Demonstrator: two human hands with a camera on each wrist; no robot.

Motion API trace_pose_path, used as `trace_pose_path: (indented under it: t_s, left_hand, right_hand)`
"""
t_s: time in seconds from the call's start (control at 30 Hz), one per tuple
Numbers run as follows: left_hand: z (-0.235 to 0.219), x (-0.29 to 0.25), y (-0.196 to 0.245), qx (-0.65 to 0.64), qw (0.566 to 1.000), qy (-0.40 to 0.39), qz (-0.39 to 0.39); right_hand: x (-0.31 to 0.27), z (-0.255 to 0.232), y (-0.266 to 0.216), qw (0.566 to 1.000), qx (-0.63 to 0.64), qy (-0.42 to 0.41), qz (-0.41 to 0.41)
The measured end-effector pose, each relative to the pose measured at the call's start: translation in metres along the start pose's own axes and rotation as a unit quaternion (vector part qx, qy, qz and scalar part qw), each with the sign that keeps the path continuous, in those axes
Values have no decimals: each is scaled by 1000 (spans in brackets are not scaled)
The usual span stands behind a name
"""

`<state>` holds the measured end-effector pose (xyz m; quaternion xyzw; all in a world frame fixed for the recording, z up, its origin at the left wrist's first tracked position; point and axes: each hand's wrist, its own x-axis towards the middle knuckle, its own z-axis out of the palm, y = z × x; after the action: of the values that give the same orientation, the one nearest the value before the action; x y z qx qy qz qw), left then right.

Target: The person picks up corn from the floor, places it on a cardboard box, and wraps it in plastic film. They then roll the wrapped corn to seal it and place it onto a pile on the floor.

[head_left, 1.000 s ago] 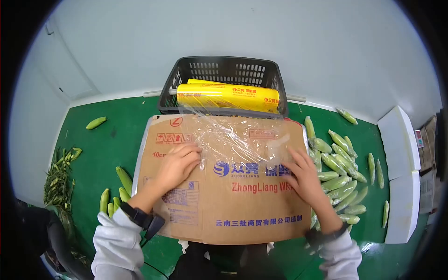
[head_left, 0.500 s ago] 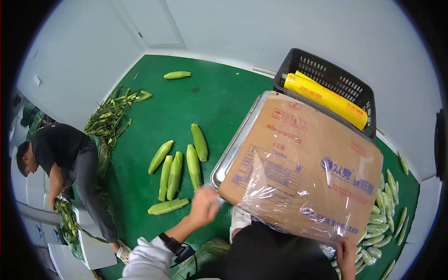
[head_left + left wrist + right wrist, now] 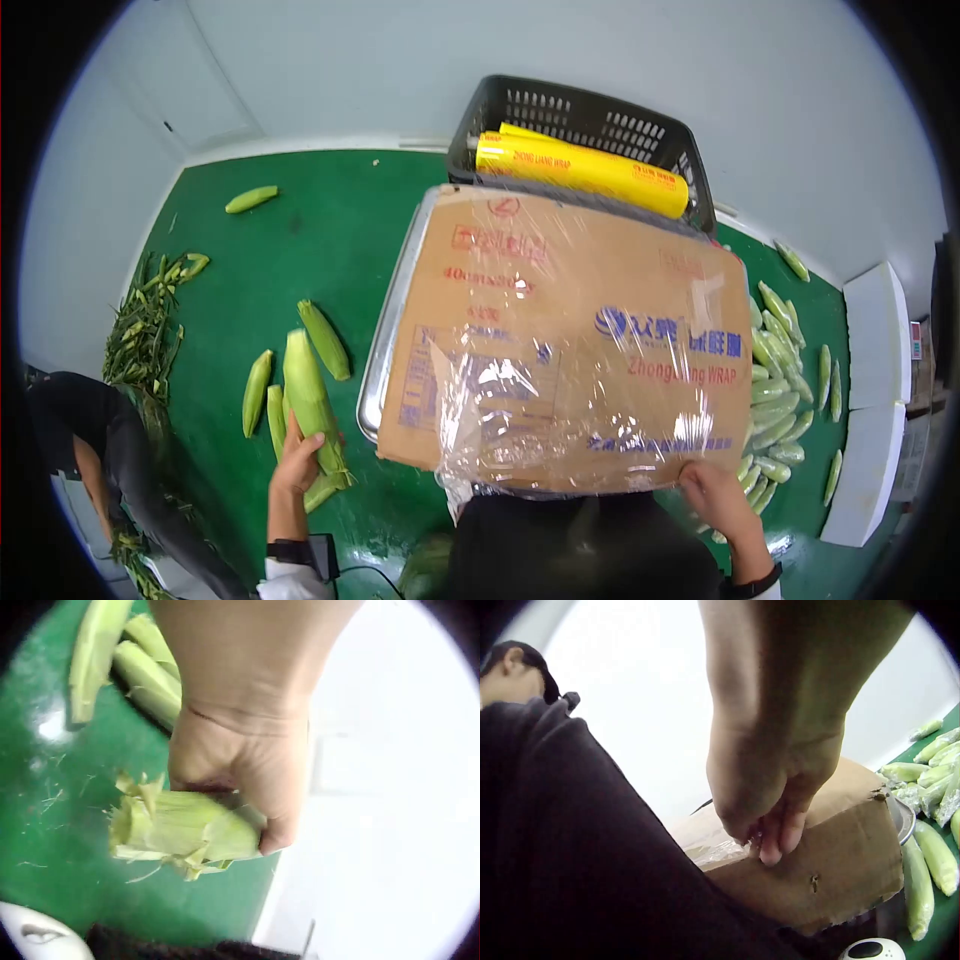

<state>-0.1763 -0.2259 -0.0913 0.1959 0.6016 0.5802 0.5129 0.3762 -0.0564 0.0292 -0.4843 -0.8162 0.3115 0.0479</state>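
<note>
My left hand (image 3: 294,468) grips an ear of corn (image 3: 308,385) in its green husk, left of the carton and raised over the floor. In the left wrist view its cut stalk end (image 3: 124,829) pokes out beside the palm. Clear cling film (image 3: 505,395) stretches over the flat cardboard carton (image 3: 470,300) to its near edge. There my right hand (image 3: 715,492) pinches the film, fingertips right at the carton's edge; in the right wrist view a crumpled bit of film (image 3: 727,851) shows by those fingers.
A metal tray (image 3: 376,395) lies under the carton. Behind stands a black basket (image 3: 590,100) with yellow film rolls (image 3: 580,170). Unwrapped corn (image 3: 257,392) lies left, wrapped ears (image 3: 775,410) right. Stripped husks (image 3: 140,345) and another person (image 3: 110,440) are at far left.
Both hands were on the film over the carton's far half; it now reaches the near edge. My left hand moved left and took up the corn. The head view swung left, then partly back.
</note>
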Motion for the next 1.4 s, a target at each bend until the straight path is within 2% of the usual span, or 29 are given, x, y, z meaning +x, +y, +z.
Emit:
trace_pose_path:
  t_s: [0.03,0.1,0.13,0.17,0.2,0.3,0.37,0.4,0.43,0.5,0.53,0.57,0.6,0.63,0.7,0.77,0.83,0.87,0.9,0.97,1.07,1.13,1.2,1.23,1.27,1.3,1.33,1.37,1.4]
  left_hand:
    - [33,-11,37,56,997,-50,21]
    - [116,-15,100,267,943,-135,142]
    - [156,-12,124,485,801,-187,298]
    - [204,-17,135,519,760,-210,329]
    - [245,-21,130,534,762,-227,289]
    - [320,-10,93,572,675,-307,351]
    - [338,-3,78,567,664,-336,354]
    - [346,0,77,566,657,-350,354]
    - [351,7,83,572,649,-352,357]
    - [352,6,89,585,641,-367,335]
    - [352,3,84,582,612,-326,425]
    - [352,4,82,574,573,-271,518]
    - [349,2,78,560,527,-213,602]
    - [331,-10,70,561,515,-183,622]
    - [285,-41,54,568,562,-185,572]
    - [224,-31,26,594,622,-168,481]
    - [226,-19,80,559,631,-157,514]
    - [251,-9,118,519,610,-121,587]
    - [284,0,144,547,580,-70,600]
    - [312,64,117,601,620,-201,462]
    - [338,52,93,682,592,-317,291]
    - [333,-3,99,661,643,-369,115]
    - [319,-42,71,587,664,-266,379]
    - [319,-33,66,638,625,-276,355]
    - [322,-14,65,662,602,-240,377]
    - [329,16,70,683,575,-205,402]
    - [334,54,71,660,609,-174,404]
    - [337,91,76,637,642,-141,401]
    - [340,119,90,647,636,-194,373]
  right_hand:
    - [0,2,1,1000,-2,5,-9]
    - [0,1,5,1000,-27,-1,-16]
    - [-3,1,6,999,-46,-12,-5]
    - [-5,1,7,999,-48,-6,1]
    - [-7,4,7,999,-49,4,5]
    - [-13,11,10,994,-73,62,-45]
    - [-24,6,1,987,151,57,21]
    - [-28,3,0,962,263,54,51]
    - [-29,-4,8,913,390,121,13]
    - [17,-19,-38,842,482,237,-56]
    - [43,-10,-31,928,283,218,-103]
    - [71,-4,-21,966,66,193,-157]
    - [83,-5,-24,965,6,193,-177]
    - [96,-6,-26,960,-54,187,-199]
    - [118,1,-22,950,-127,188,-215]
    - [119,4,-23,944,-113,211,-228]
    - [124,3,-24,936,-112,237,-233]
    - [127,0,-26,934,-115,240,-237]
    - [128,-1,-28,930,-121,250,-242]
    - [132,-3,-31,948,-119,206,-211]
    - [116,-8,-35,965,-172,131,-147]
    - [105,-7,-43,984,-152,54,-77]
    - [100,-7,-59,996,-75,-51,1]
    - [104,-9,-65,998,-55,-12,4]
    - [113,-7,-60,985,-91,73,-128]
    - [126,-6,-51,945,-124,162,-256]
    - [137,-7,-46,880,-153,246,-376]
    - [147,-10,-49,865,-188,243,-396]
    - [158,-13,-52,850,-223,242,-411]
